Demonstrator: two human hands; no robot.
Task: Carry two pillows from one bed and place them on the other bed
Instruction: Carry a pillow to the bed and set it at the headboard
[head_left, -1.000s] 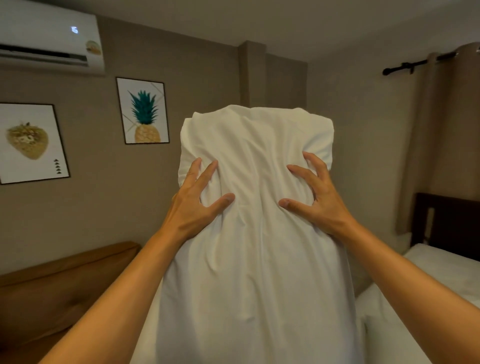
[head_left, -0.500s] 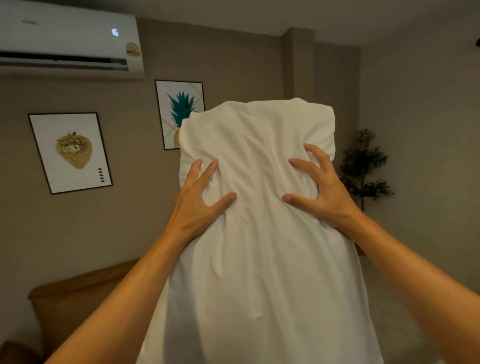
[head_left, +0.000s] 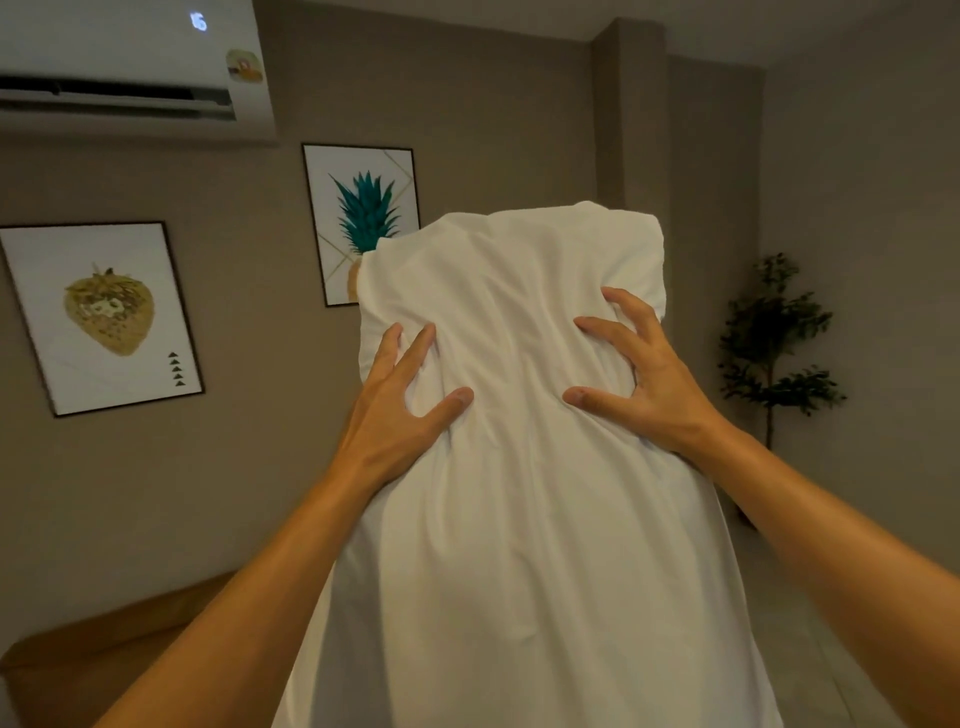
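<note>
the white pillow (head_left: 524, 467) hangs upright in mid-air at chest height; the left hand (head_left: 400, 410) and right hand (head_left: 644, 379) each hold a clenched grip on bunched cover, so the slack fabric could slide out; held this high it hides the floor, risking a bump into the potted plant (head_left: 774, 343).

pillow (head_left: 524, 519): bottom cut off | pineapple print (head_left: 363, 208): partly hidden by pillow | air conditioner (head_left: 130, 67): cropped

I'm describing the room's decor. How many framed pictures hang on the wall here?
2. A strawberry print hangs at left below the air conditioner; a pineapple print hangs to its right, its lower corner hidden by the pillow. The pillow may hide others.
</note>
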